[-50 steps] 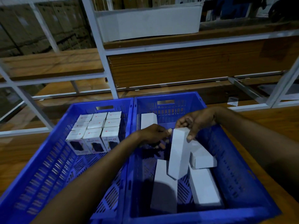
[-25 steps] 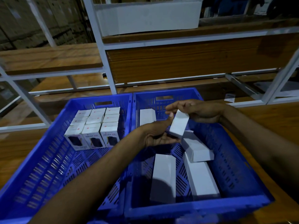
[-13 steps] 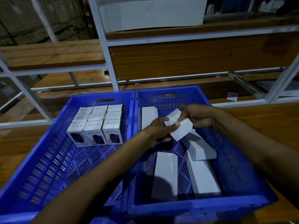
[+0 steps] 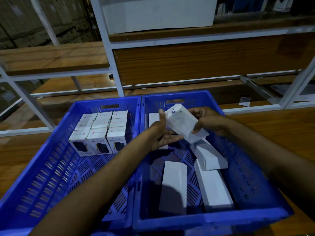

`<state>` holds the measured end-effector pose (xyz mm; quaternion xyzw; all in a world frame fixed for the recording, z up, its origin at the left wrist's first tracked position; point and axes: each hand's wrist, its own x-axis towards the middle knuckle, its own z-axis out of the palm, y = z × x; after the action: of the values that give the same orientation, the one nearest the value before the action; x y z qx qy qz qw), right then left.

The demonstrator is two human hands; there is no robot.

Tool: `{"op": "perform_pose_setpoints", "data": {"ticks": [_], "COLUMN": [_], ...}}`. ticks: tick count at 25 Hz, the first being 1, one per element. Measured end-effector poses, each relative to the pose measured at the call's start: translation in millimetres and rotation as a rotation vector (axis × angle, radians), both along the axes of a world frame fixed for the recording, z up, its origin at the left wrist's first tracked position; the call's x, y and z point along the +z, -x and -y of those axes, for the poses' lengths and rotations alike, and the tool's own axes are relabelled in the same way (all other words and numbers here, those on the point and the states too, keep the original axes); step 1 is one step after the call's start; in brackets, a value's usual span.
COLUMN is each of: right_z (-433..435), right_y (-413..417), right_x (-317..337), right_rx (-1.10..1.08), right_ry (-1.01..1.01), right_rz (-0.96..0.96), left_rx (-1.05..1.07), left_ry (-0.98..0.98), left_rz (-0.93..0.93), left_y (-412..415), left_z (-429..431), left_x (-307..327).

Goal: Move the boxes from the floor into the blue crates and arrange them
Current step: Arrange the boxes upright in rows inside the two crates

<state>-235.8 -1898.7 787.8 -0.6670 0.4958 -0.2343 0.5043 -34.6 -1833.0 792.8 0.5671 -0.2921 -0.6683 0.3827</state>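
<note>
- White oblong cardboard box (image 4: 183,124) is held tilted in the air over the far half of the right blue slotted plastic crate (image 4: 213,218). Its far end is raised toward the back wall, its near end dips low, and a small blue mark shows near the raised end.
- Right hand (image 4: 210,121) grasps this box from the right side, thumb on the upward face and fingers wrapped over the far edge.
- Left hand (image 4: 160,136) is released, palm up. Its fingers reach straight toward the box's low end and its thumb is raised against the box's left edge.
- Just below, a slanted plain white box (image 4: 210,156) lies propped on the far end of a flat white box (image 4: 215,189) that runs along the crate's right side.
- To the left of that one, apart from it, a shadowed white box (image 4: 173,184) lies flat on the crate floor.
- In the far left corner an upright white box (image 4: 153,119) stands, partly hidden behind the left hand.
- Touching side to side with this crate is the left blue slotted plastic crate (image 4: 42,176). At its far end, nine small white printed cartons (image 4: 100,132) stand in three rows of three, and the front ones read "HALLEY 20K".
- Both crates rest on a brown wooden surface (image 4: 272,121).
- Beyond them stands a white metal rack (image 4: 105,48) with wooden boards and a large white tub (image 4: 158,12) on an upper shelf.
</note>
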Motion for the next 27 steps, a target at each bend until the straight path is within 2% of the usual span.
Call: {"op": "perform_pose_setpoints", "data": {"ticks": [3, 8, 10, 13, 15, 21, 25, 27], "right_z": [-3.0, -1.1, 0.8, 3.0, 2.7, 0.6, 6.1, 13.5], "right_y": [-4.7, -12.6, -16.1, -16.7, -15.1, -16.2, -26.0, -35.4], "right_x": [3.8, 3.2, 2.1, 0.8, 0.2, -9.2, -10.6, -12.3], "right_rx": [-0.035, -0.132, -0.228, -0.350, -0.387, -0.250, -0.314, -0.346], "right_ry": [0.093, 0.045, -0.080, -0.414, -0.567, -0.651, -0.618, -0.579], "right_rz": [0.005, -0.002, 0.060, 0.273, 0.373, 0.244, 0.196, 0.161], "left_rx": [0.025, 0.051, 0.088, 0.112, 0.127, 0.045, -0.083, -0.082], "left_ry": [-0.029, -0.034, -0.021, 0.044, 0.085, 0.165, 0.157, 0.109], "left_rz": [-0.176, -0.112, -0.102, -0.080, -0.020, 0.078, 0.239, 0.311], "left_y": [-9.4, 2.5, 6.5, 11.4, 15.4, 25.9, 23.3, 20.4], "left_z": [9.2, 4.1, 4.8, 3.6, 0.4, -7.1, -5.9, -4.4], "left_x": [-2.1, -2.5, -3.9, -8.2, -15.6, -25.0, -30.6, -32.1]}}
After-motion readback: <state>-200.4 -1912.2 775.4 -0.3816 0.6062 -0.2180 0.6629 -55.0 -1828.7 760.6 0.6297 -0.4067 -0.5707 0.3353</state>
